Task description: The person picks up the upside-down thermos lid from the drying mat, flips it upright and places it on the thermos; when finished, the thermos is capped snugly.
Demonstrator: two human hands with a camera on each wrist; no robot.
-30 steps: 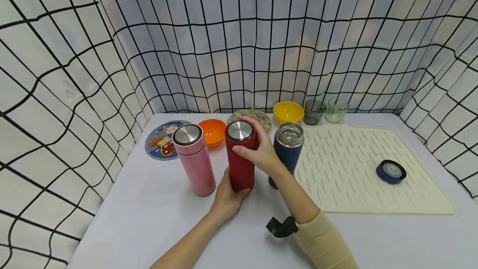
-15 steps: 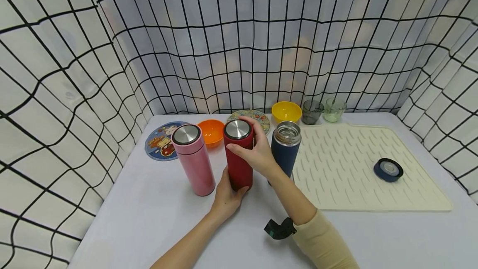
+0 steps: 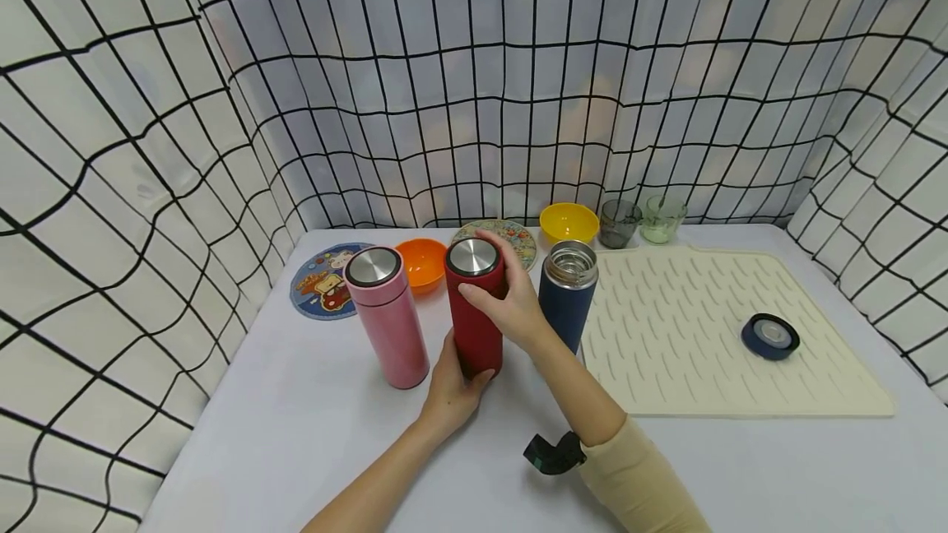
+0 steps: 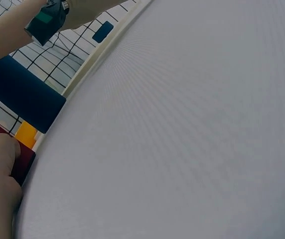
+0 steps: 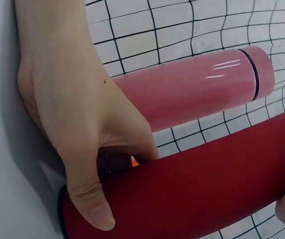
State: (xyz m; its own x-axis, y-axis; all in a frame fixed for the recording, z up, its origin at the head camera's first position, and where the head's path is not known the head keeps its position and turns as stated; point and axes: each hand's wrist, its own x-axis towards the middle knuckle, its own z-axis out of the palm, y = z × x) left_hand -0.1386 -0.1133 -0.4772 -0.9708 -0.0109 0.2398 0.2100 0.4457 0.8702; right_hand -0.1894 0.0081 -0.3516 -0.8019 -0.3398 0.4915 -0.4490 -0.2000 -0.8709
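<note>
A red thermos (image 3: pixel 474 323) with a steel-topped lid (image 3: pixel 473 257) stands upright on the white table. Low on its body, near the base, my left hand (image 3: pixel 449 389) grips it with the thumb across the front. My right hand (image 3: pixel 513 303) holds the top around the lid, thumb in front and fingers behind. In the right wrist view the left hand (image 5: pixel 82 114) wraps the lower red body. A pink thermos (image 3: pixel 387 323), lid on, stands to the left. To the right is a navy thermos (image 3: pixel 566 303) with its steel mouth uncovered, partly behind my right forearm.
A navy lid (image 3: pixel 770 336) lies on a cream ribbed mat (image 3: pixel 689 385) at the right. Behind stand an orange bowl (image 3: pixel 420 266), a yellow bowl (image 3: pixel 569 223) and two glasses (image 3: pixel 619 223). Two round patterned mats (image 3: pixel 326 282) lie at the back. Black netting (image 3: pixel 504 118) encloses the table.
Both hands keep their hold on the red thermos, which stays in the same place. The head view has shifted slightly.
</note>
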